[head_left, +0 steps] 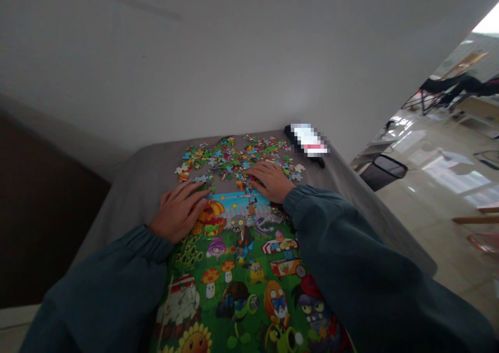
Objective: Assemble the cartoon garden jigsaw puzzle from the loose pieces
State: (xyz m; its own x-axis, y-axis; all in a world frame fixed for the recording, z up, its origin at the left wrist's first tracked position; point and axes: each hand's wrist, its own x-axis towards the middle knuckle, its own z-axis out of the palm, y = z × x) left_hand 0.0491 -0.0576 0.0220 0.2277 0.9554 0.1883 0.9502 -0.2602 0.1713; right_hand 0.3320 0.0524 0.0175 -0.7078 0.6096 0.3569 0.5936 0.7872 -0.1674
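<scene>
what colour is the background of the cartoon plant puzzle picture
Bright green, best in the head view, on the cartoon puzzle picture.

The room is dim and soft, with the white wall [195,56] dulled to grey and the lower left corner falling almost to black, while the strongest light comes from the far right, where a blown-out patch [487,25] glares and pale reflections streak the glossy floor [440,186]. Wide-angle distortion bows the frame's edges, shadows stay faint, and a pixelated block [310,140] obscures detail just beyond the jigsaw pieces [234,160].
</scene>
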